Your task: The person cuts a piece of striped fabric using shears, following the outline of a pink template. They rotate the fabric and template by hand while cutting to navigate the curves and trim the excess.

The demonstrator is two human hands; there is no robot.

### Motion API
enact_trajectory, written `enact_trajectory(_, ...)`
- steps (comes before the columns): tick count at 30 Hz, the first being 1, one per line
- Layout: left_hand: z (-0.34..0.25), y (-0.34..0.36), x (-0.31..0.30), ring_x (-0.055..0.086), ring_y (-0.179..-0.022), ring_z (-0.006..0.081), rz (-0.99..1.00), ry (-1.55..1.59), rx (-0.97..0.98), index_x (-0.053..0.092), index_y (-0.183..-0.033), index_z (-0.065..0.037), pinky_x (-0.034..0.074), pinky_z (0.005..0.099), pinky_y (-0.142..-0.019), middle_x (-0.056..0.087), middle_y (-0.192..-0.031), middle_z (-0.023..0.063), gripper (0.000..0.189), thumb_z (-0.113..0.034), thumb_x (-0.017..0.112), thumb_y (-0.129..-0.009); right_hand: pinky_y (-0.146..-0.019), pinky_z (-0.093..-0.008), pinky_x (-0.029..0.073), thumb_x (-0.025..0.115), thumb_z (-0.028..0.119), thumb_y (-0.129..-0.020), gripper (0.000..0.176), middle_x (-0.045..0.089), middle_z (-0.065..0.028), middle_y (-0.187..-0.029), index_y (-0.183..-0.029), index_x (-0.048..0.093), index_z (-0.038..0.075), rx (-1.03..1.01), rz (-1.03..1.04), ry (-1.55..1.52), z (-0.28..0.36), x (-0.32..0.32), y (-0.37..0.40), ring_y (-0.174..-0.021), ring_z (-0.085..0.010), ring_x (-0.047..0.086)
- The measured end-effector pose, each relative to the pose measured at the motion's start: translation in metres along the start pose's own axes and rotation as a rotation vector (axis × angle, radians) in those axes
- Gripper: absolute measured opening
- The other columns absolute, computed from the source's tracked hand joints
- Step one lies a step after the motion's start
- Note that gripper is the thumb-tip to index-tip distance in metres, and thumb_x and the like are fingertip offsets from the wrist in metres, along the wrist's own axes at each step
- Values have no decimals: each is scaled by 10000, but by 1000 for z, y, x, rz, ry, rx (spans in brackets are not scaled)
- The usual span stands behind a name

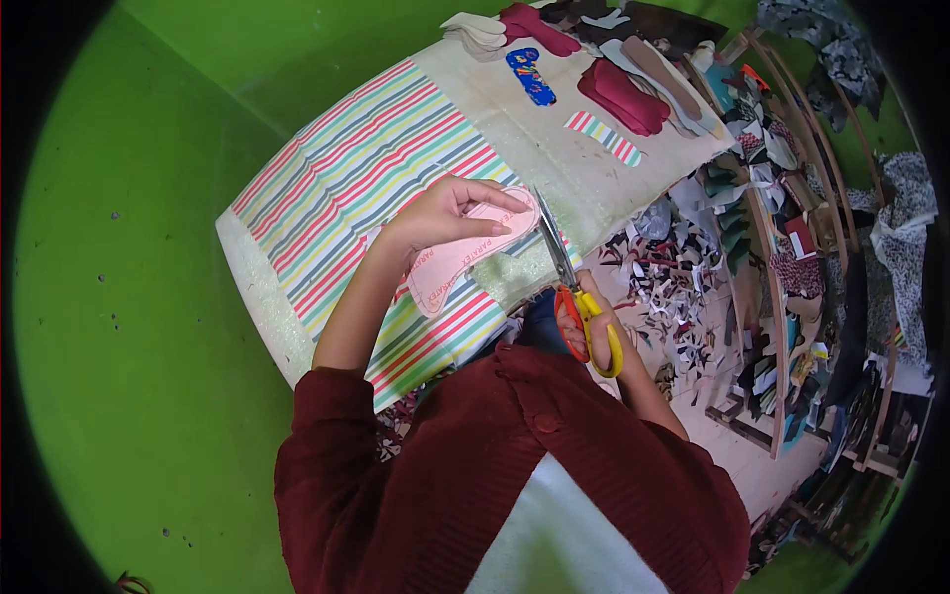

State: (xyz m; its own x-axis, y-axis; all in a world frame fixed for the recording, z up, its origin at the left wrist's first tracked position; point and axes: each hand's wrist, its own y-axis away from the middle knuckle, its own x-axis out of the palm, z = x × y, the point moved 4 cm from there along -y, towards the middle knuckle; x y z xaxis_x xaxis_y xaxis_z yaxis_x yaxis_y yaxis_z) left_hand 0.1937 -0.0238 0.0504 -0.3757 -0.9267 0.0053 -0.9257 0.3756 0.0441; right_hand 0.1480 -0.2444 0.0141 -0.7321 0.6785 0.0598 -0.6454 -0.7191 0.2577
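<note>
Green-walled workroom, padded board (554, 148) w/ striped fabric (366, 168) spread on it.
L hand (445, 213) pins pink insole pattern (460, 262) on fabric's right edge, fingers curled over it; R hand (582, 319), just off that edge, grips yellow scissors (566, 282), blades touching pattern.

This is a small craft workshop for cutting fabric: a work table (554, 148) spread with striped cloth (356, 178), stacks of cut sole-shaped pieces (623, 96) along its far edge, offcuts (673, 267) littering the floor beside it, and wooden racks (775, 376) crammed with patterned fabric
</note>
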Motion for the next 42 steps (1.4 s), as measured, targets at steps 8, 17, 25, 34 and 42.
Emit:
enact_trajectory(8, 1, -19, 14, 516, -973, 142, 114, -36, -52, 590, -997, 12, 376, 247, -862, 556, -1044, 72, 287, 31, 605, -710, -431, -167, 288, 284, 770, -672, 794, 363, -5, -693, -1046, 280, 70, -52, -28, -99, 1, -5, 2, -515, -45, 317)
enact_trajectory(17, -5, -40, 12, 515, -969, 138, 133, 10, -38, 592, -996, 12, 373, 243, -858, 558, -1041, 75, 295, 23, 623, -703, -438, -152, 261, 299, 764, -670, 801, 330, 2, -703, -1084, 276, 78, -49, -6, -267, 0, -14, -7, -525, -31, 275)
enact_trajectory(25, -9, -64, 5, 513, -983, 145, 158, 1, -44, 592, -1006, 5, 365, 246, -871, 558, -1042, 74, 306, 23, 627, -702, -459, -147, 273, 325, 745, -678, 788, 327, 3, -709, -1096, 273, 79, -1, 39, -362, -1, -38, -22, -534, -26, 275)
enact_trajectory(34, -14, -89, 1, 497, -1021, 154, 204, 51, -95, 598, -996, 3, 352, 248, -896, 535, -1083, 71, 310, 11, 644, -689, -451, -152, 269, 340, 759, -653, 780, 328, 8, -709, -1071, 302, 102, 30, -9, -409, 8, -56, -32, -522, -29, 270)
enact_trajectory(42, -9, -110, -8, 510, -999, 144, 234, -42, -66, 601, -1007, -10, 365, 250, -883, 549, -1090, 79, 308, 7, 633, -701, -452, -164, 278, 322, 748, -678, 760, 333, 2, -705, -1069, 305, 97, 15, 17, -376, 7, -69, -32, -527, -42, 279)
